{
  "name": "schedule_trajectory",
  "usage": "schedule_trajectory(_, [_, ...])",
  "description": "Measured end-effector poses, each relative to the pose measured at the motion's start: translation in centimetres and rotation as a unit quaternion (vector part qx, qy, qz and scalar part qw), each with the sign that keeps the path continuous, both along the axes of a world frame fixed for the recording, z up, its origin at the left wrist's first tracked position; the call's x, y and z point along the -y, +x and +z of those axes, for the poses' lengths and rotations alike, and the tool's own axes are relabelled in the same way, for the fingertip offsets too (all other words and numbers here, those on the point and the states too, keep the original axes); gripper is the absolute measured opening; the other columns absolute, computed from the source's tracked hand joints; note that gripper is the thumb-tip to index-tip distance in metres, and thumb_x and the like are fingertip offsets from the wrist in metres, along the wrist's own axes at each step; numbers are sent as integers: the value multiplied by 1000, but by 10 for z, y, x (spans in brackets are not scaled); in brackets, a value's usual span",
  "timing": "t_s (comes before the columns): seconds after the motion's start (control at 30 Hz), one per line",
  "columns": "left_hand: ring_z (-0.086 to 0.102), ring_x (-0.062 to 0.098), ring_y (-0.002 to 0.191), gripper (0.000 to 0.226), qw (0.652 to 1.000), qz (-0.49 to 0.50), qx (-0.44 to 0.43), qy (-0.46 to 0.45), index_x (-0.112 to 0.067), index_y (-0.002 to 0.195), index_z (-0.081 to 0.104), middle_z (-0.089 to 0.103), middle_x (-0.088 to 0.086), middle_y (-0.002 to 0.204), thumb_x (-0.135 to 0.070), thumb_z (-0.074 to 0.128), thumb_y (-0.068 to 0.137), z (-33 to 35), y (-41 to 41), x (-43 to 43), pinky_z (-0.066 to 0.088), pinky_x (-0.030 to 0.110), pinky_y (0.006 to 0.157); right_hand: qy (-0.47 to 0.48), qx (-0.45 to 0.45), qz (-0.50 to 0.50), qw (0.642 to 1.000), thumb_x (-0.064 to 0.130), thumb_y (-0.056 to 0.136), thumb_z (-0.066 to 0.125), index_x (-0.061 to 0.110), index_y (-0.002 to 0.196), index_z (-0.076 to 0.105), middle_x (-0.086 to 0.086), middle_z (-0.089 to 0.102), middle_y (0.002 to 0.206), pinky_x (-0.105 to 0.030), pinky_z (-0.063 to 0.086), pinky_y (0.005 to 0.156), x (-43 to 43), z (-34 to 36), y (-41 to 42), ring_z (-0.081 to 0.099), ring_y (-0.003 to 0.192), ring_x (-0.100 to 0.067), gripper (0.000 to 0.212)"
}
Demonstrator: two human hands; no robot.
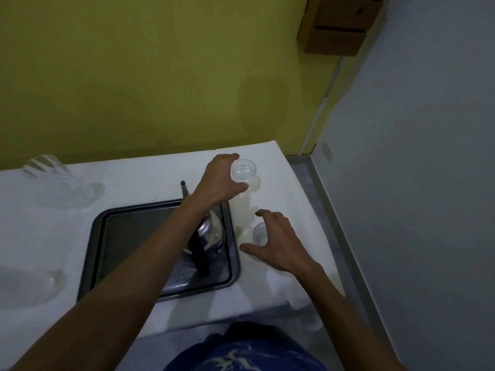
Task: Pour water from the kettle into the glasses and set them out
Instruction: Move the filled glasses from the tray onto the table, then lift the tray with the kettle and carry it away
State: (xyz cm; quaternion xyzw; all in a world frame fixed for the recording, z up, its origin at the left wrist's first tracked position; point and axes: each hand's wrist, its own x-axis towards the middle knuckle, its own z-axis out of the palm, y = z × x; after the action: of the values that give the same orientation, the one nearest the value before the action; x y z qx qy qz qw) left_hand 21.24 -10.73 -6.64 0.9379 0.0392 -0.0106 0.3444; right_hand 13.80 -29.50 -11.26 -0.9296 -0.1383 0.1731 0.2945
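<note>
My left hand (219,180) grips a small clear glass (243,171) with water in it, near the far right of the white-covered table (139,180). A second small glass (259,234) stands nearer, to the right of the tray. My right hand (276,242) hovers over it with fingers spread, not holding it. The metal kettle (210,236) with a black handle sits on the dark tray (128,236), partly hidden under my left forearm.
Two larger clear glass vessels lie on the left side of the table, one at the back (61,183) and one at the near left (32,285). The table's right edge (318,226) drops off close to the glasses. A wooden shelf (340,25) hangs on the wall.
</note>
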Motion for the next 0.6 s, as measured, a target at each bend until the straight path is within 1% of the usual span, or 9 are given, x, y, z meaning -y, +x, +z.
schedule_trajectory(0.07, [47, 21, 130, 74, 998, 35, 21, -42, -16, 139, 49, 49, 6, 142, -27, 79, 72, 12, -25, -5, 40, 34, 107, -1, 44, 3, 999, 56, 77, 76, 21, 145, 42, -6, 47, 146, -39, 39, 110, -9, 8, -3, 43, 132, -25, 84])
schedule_trajectory(0.13, [53, 15, 123, 66, 992, 73, 40, -98, -19, 135, 53, 53, 1, 138, -27, 78, 74, 20, -54, -13, 47, 34, 101, 12, 90, 12, 996, 48, 82, 73, 19, 141, 47, -5, 50, 143, -37, 39, 109, -21, 16, -11, 45, 130, -23, 70])
schedule_trajectory(0.23, [57, 10, 114, 56, 975, 140, 57, -160, -22, 130, 58, 56, -7, 129, -21, 76, 77, 25, -91, -27, 48, 24, 92, 46, 115, 12, 992, 40, 88, 66, 17, 129, 55, -3, 56, 132, -35, 47, 97, -37, 28, -28, 50, 120, -21, 48])
schedule_trajectory(0.3, [59, 8, 110, 50, 965, 183, 62, -176, -22, 126, 62, 60, -8, 124, -20, 75, 78, 23, -116, -42, 49, 22, 88, 48, 102, 10, 994, 40, 91, 62, 17, 119, 59, -2, 61, 118, -33, 49, 86, -51, 33, -44, 55, 108, -19, 36])
schedule_trajectory(0.4, [63, 9, 107, 45, 954, 231, 61, -184, -20, 120, 65, 68, -5, 117, -25, 76, 76, 9, -152, -67, 50, 27, 93, 30, 47, 14, 998, 46, 92, 58, 17, 101, 61, -2, 65, 99, -31, 49, 69, -71, 33, -62, 61, 88, -19, 30])
schedule_trajectory(0.47, [63, 12, 106, 46, 949, 258, 43, -174, -19, 120, 65, 68, -3, 116, -26, 77, 76, -7, -179, -83, 50, 30, 93, 16, 9, 20, 1000, 48, 93, 56, 17, 90, 60, -6, 68, 94, -31, 45, 62, -83, 25, -71, 62, 81, -22, 31])
schedule_trajectory(0.53, [63, 18, 110, 45, 946, 287, 14, -151, -15, 120, 65, 68, 3, 119, -21, 76, 77, -26, -204, -97, 49, 30, 93, 12, -5, 20, 1000, 44, 96, 55, 17, 90, 60, -12, 69, 99, -29, 40, 65, -94, 14, -77, 62, 82, -24, 28])
schedule_trajectory(0.6, [60, 24, 115, 46, 943, 313, -15, -114, -12, 123, 63, 65, 9, 125, -19, 74, 79, -42, -227, -108, 45, 30, 95, 17, -2, 11, 1000, 39, 98, 55, 10, 100, 64, -18, 69, 106, -29, 40, 69, -104, 9, -84, 63, 90, -31, 31])
